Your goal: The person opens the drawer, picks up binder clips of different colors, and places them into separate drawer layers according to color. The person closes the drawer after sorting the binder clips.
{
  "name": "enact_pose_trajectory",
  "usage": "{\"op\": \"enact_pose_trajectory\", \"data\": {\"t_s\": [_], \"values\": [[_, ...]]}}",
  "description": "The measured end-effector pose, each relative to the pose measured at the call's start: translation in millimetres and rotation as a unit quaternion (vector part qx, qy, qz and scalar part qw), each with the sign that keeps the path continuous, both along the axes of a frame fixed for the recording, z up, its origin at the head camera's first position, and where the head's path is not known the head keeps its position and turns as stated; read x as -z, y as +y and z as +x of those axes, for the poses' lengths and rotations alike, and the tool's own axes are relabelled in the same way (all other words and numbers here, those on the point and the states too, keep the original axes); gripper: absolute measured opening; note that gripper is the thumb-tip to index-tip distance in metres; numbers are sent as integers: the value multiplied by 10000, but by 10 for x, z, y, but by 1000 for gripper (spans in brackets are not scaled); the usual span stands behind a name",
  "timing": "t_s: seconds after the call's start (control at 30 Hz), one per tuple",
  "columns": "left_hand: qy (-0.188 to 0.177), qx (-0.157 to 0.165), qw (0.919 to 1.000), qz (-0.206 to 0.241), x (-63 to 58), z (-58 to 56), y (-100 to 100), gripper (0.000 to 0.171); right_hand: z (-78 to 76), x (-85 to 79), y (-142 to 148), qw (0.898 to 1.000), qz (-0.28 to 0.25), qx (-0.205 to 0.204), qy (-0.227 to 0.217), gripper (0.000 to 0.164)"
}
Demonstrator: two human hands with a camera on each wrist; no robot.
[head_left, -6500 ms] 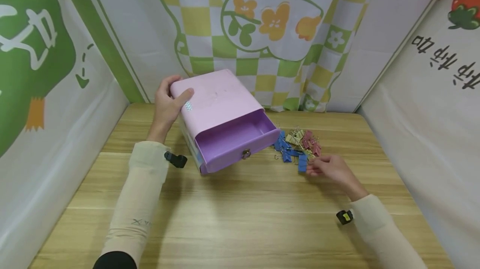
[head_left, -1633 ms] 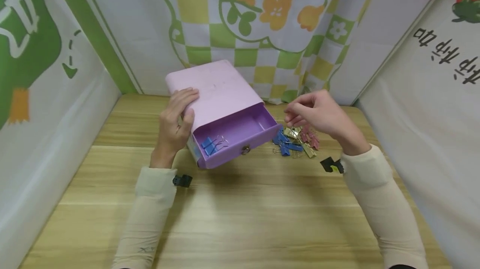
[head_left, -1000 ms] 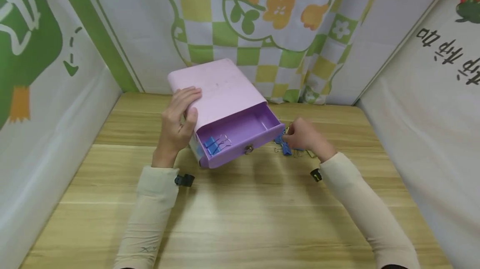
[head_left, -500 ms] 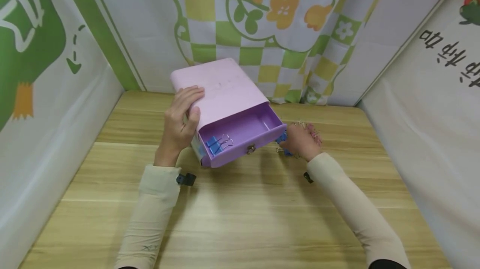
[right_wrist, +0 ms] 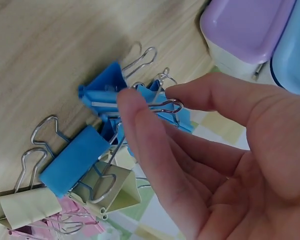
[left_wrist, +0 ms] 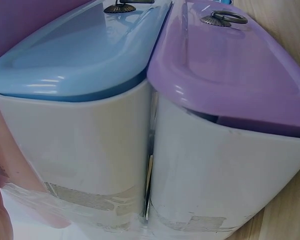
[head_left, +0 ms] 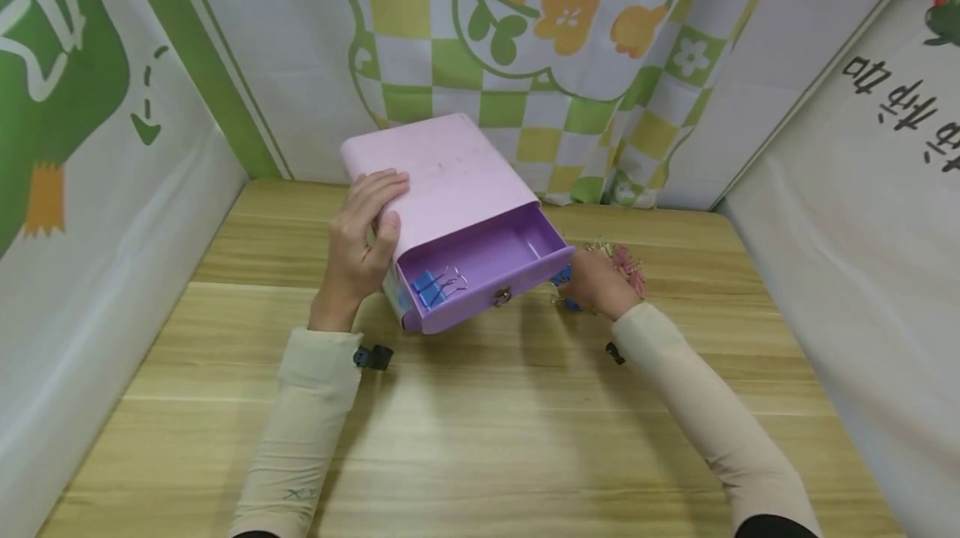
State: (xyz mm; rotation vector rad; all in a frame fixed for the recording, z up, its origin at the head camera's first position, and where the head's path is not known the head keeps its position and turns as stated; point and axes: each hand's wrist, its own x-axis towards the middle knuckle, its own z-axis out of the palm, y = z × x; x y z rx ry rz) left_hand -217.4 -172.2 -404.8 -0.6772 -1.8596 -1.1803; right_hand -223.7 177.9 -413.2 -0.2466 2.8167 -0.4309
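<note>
A pink box point(head_left: 438, 176) stands tilted on the table, its purple drawer point(head_left: 532, 276) pulled out. One blue binder clip point(head_left: 430, 289) lies in the drawer's left corner. My left hand point(head_left: 356, 242) rests along the box's left edge, fingers laid over the top. My right hand point(head_left: 600, 281) is low at the pile of binder clips right of the drawer. In the right wrist view, thumb and fingertips stand apart on either side of the wire handle of a blue binder clip point(right_wrist: 101, 95). Other blue clips lie behind it, partly hidden by the hand.
Yellow binder clips point(right_wrist: 27, 207) and pink binder clips point(head_left: 632, 269) lie in the same pile. Below the open drawer, blue point(left_wrist: 85, 55) and purple point(left_wrist: 225, 65) drawer fronts show in the left wrist view. A checked curtain point(head_left: 495, 109) hangs behind the wooden table point(head_left: 480, 438).
A blue binder clip has come into the drawer since the oldest frame. My left hand has shifted forward along the box. My right hand has come down from above onto the pile.
</note>
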Motion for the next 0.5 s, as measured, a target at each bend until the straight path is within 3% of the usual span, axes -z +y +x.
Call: {"op": "enact_pose_trajectory", "data": {"t_s": [0.17, 0.3, 0.5], "values": [[0, -35, 10000, -17, -9, 2, 2, 48, -10, -23, 31, 9997, -142, -18, -218, 40], [-4, -30, 10000, -10, -11, 4, 2, 48, -15, -38, 79, 9994, -54, 11, -355, 17], [-23, -6, 10000, -1, -2, 12, 2, 48, -10, -57, 181, 9983, 85, 223, -538, 21]]}}
